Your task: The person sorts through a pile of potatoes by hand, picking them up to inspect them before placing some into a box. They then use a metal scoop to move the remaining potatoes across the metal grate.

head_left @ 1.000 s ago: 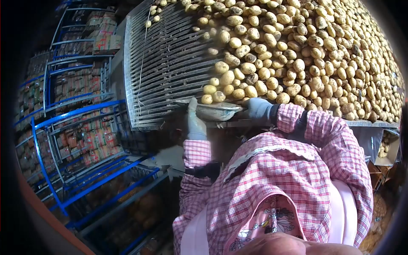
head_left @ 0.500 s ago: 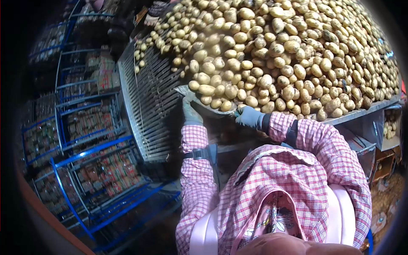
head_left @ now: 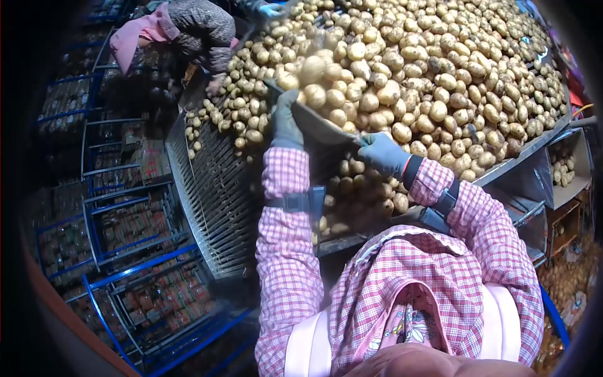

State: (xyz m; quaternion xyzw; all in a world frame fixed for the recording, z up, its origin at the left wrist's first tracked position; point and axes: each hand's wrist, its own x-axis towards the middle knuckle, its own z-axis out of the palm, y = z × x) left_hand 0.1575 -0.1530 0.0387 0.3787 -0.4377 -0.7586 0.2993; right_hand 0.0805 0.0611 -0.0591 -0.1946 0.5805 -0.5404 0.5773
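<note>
My left hand [head_left: 287, 119], in a grey-green glove, grips the left end of a dark scoop-like tray [head_left: 323, 124]. At the tray's right end my right hand [head_left: 382, 152], in a blue-grey glove, is closed on the edge. Several potatoes, partly blurred, lie on and just beyond the tray, which is raised over the near edge of a large potato heap [head_left: 440, 81]. More potatoes show in shadow below it. What the tray holds cannot be fully told from the heap behind.
A slatted metal grate [head_left: 217, 182] slopes at the left of the heap. Blue-framed racks [head_left: 141, 267] with packed goods stand further left. A person in a pink head covering [head_left: 141, 34] bends over the heap's far left. Boxes [head_left: 568, 166] stand at the right.
Both my hands have moved the tray up and away from me, tilting it, with its right end lower. Potatoes now show beneath it. The bending person has come further into view at the upper left.
</note>
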